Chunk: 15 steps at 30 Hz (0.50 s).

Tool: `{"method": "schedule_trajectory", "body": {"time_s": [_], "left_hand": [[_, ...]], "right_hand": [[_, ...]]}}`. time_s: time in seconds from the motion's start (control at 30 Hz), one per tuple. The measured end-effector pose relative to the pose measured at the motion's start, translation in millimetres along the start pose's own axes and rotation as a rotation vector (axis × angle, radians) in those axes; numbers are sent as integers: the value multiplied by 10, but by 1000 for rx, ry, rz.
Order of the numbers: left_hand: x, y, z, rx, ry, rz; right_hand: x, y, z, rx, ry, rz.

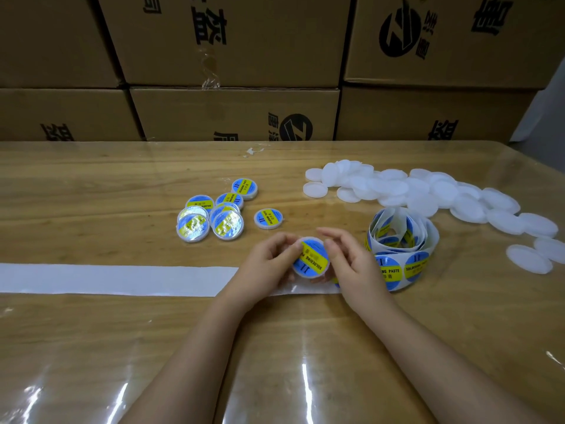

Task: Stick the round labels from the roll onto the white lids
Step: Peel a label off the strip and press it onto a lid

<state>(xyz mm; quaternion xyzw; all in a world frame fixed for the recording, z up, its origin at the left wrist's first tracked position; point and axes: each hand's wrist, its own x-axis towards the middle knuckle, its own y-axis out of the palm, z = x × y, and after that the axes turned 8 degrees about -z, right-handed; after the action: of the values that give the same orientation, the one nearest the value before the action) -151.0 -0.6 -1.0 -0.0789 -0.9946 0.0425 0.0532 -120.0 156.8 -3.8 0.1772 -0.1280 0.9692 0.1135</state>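
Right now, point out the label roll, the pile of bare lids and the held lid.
label roll (417, 268): head view, label on outer wrap.
pile of bare lids (428, 194): head view, lid mid-heap.
held lid (315, 258): head view, label's yellow band.

Blue round labels (417, 268) with yellow bands; plain white lids (422, 191); brown boxes (232, 111) printed black.

The left grip (269, 264) and right grip (351, 266) held a labelled lid (310, 261) between them. The label roll (400, 237) lay just beside.
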Motion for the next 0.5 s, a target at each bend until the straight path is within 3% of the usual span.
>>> {"method": "schedule_trajectory", "body": {"time_s": [0.07, 0.17, 0.27, 0.37, 0.5], "left_hand": [[28, -52, -19, -77, -23, -123], [113, -156, -3, -100, -33, -458], [162, -279, 88, 44, -54, -688], [159, -334, 129, 235, -63, -761], [139, -278, 128, 388, 63, -751]], "right_hand": [[4, -4, -6, 39, 23, -23], [8, -9, -18, 9, 31, -22], [-3, -2, -27, -48, 3, -1], [-11, 7, -25, -78, -9, 14], [2, 7, -22, -68, 1, 1]]}}
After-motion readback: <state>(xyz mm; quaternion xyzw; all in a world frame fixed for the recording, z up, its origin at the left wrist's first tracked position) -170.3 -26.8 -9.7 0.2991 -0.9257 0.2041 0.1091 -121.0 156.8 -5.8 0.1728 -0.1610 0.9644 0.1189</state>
